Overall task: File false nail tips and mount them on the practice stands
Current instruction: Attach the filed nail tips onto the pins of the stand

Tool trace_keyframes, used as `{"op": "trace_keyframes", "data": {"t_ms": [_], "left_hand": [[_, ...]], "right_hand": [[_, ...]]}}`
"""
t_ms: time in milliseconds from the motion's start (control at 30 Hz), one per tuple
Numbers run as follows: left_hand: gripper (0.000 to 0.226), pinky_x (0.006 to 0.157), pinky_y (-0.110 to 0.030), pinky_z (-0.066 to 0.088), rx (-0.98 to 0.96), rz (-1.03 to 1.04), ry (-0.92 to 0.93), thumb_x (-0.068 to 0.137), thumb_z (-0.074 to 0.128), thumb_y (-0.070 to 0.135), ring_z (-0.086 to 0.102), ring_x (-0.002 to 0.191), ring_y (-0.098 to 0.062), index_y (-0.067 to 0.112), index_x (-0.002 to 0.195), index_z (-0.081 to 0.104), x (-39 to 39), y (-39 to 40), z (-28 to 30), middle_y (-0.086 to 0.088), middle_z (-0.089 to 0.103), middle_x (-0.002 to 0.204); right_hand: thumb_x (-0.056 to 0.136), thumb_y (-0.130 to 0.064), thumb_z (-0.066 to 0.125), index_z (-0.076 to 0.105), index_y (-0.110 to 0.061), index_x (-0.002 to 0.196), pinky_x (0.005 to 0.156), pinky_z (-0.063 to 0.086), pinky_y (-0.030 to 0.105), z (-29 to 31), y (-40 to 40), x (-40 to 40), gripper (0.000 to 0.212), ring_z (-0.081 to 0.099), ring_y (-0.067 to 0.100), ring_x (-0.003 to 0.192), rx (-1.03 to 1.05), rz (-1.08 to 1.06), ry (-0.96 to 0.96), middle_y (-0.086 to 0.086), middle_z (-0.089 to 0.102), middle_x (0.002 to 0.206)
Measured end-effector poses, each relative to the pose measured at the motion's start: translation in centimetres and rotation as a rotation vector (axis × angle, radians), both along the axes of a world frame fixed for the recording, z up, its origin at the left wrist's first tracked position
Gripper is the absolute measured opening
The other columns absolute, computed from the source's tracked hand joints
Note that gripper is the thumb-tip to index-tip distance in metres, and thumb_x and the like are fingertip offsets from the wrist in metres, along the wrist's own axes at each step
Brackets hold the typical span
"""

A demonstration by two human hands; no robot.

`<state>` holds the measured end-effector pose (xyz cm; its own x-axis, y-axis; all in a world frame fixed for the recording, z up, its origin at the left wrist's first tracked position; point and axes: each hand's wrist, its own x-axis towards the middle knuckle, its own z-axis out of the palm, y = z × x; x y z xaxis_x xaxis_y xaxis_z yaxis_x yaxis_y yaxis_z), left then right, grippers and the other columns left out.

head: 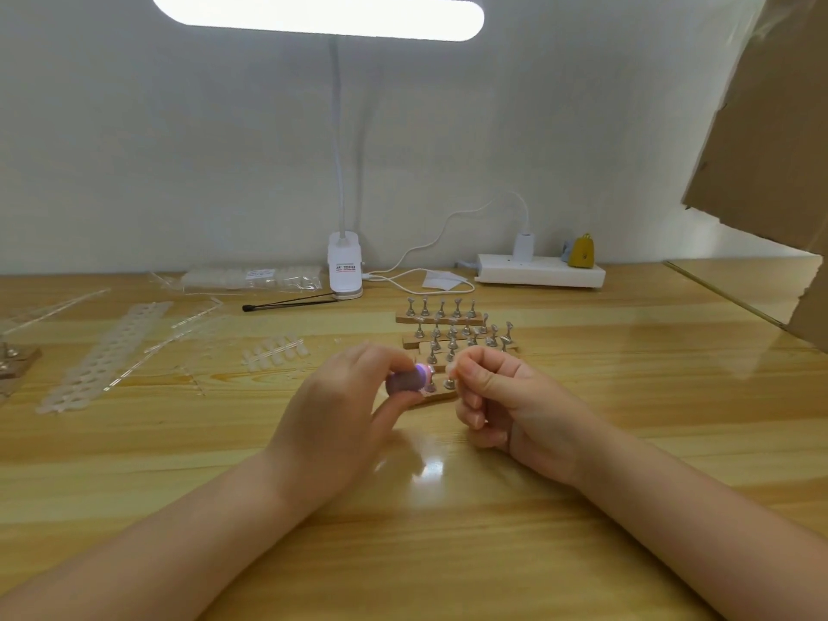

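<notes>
Above the tabletop (582,441), your left hand (340,410) grips a glowing file (410,379) while your right hand (497,396) pinches a tip (451,368), so filing seems underway; mounting on the stands (452,327) needs steady placement.

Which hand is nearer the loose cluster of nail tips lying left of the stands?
Left. The left hand, gripping a small purple tool, sits just right of the nail tips; the right hand is farther right.

My worktop (582,396) is glossy varnished wood; the stands (452,327) at twelve o'clock are shiny metal on wooden bases, the nail strips (105,351) at ten o'clock translucent plastic.
</notes>
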<state>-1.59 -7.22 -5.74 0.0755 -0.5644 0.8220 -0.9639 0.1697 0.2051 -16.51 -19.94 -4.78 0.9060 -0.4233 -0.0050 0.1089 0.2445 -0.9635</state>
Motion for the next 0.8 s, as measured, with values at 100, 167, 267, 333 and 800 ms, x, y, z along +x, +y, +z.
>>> {"op": "trace_keyframes", "data": {"t_ms": [100,167,267,333,800], "left_hand": [[0.021,0.073,-0.023,0.050,-0.071,-0.083,0.010,0.084,0.070,0.024,0.058,0.080,-0.008,0.013,0.096,0.057,-0.5,-0.1,0.5,0.003,0.063,0.086],[0.021,0.074,-0.020,0.047,-0.039,-0.122,-0.022,0.085,0.068,0.022,0.057,0.080,-0.009,0.016,0.097,0.052,-1.0,-0.2,0.5,0.005,0.060,0.087],[0.021,0.067,-0.022,0.047,0.096,-0.008,-0.029,0.080,0.074,0.014,0.054,0.076,-0.007,0.013,0.093,0.057,-0.7,-0.1,0.4,0.012,0.053,0.085],[0.020,0.065,-0.026,0.046,0.182,0.043,-0.003,0.078,0.077,0.011,0.054,0.074,-0.010,0.012,0.089,0.061,-0.2,0.1,0.3,0.013,0.051,0.085],[0.027,0.073,-0.021,0.049,0.160,-0.153,0.215,0.081,0.064,0.040,0.060,0.076,-0.004,0.023,0.100,0.073,-1.2,0.3,0.9,0.015,0.066,0.083]], "right_hand": [[0.081,-0.024,0.062,0.058,-0.015,0.081,0.040,0.030,0.017,-0.1,0.1,0.0,0.010,0.045,0.010,0.051,-0.029,0.001,0.007,-0.001,0.047,0.061],[0.083,-0.024,0.061,0.059,-0.016,0.079,0.041,0.030,0.017,-0.1,0.1,0.0,0.009,0.045,0.010,0.051,-0.056,0.013,0.008,-0.001,0.048,0.061],[0.083,-0.024,0.059,0.062,-0.018,0.077,0.040,0.030,0.017,0.1,0.0,-0.1,0.010,0.046,0.011,0.052,-0.003,0.022,0.001,-0.001,0.046,0.062],[0.084,-0.024,0.058,0.061,-0.016,0.078,0.038,0.029,0.016,0.4,-0.1,-0.1,0.011,0.045,0.010,0.051,0.072,0.017,-0.032,-0.001,0.045,0.061],[0.079,-0.042,0.067,0.068,-0.024,0.067,0.037,0.030,0.016,0.2,-0.2,-0.1,0.021,0.042,0.010,0.046,-0.278,0.034,0.101,-0.003,0.047,0.056]]}}
